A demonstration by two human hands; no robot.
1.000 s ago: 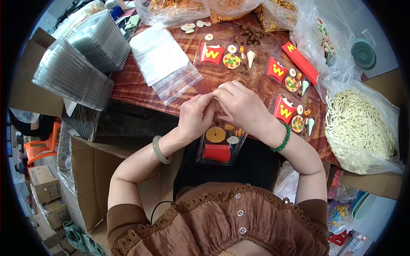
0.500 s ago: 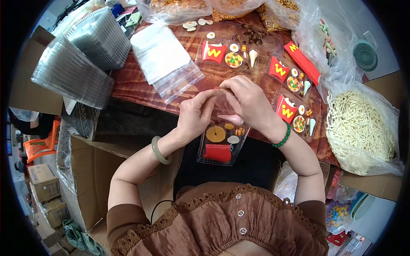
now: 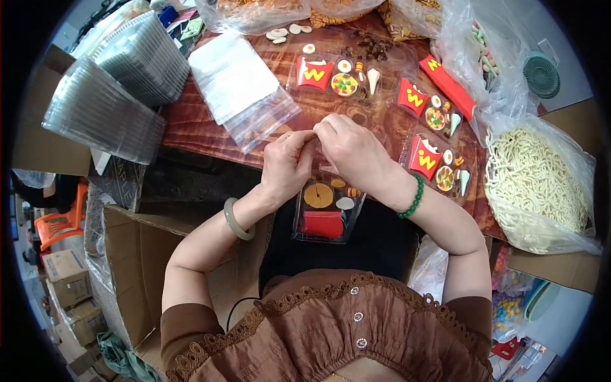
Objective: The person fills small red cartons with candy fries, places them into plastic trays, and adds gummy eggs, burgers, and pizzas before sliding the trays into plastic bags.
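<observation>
My left hand and my right hand meet at the table's front edge, fingers pinched on the top end of a clear plastic tray. The tray hangs below them and holds a red piece, a round tan piece, a pale oval one and small orange ones. My fingers hide its upper end. Beyond my hands lies a clear tray with a red fries box, an egg and a colourful round piece. Two similar filled sets lie to the right of my right hand.
Clear bags lie at the left, beside stacked plastic trays. A bag of cream-coloured strands stands at the right. Red flat boxes, brown bits and white ovals lie farther back.
Both hands have shifted slightly left, still pinched together. The pink-white cone seen in the tray before is now mostly hidden under my right hand.
</observation>
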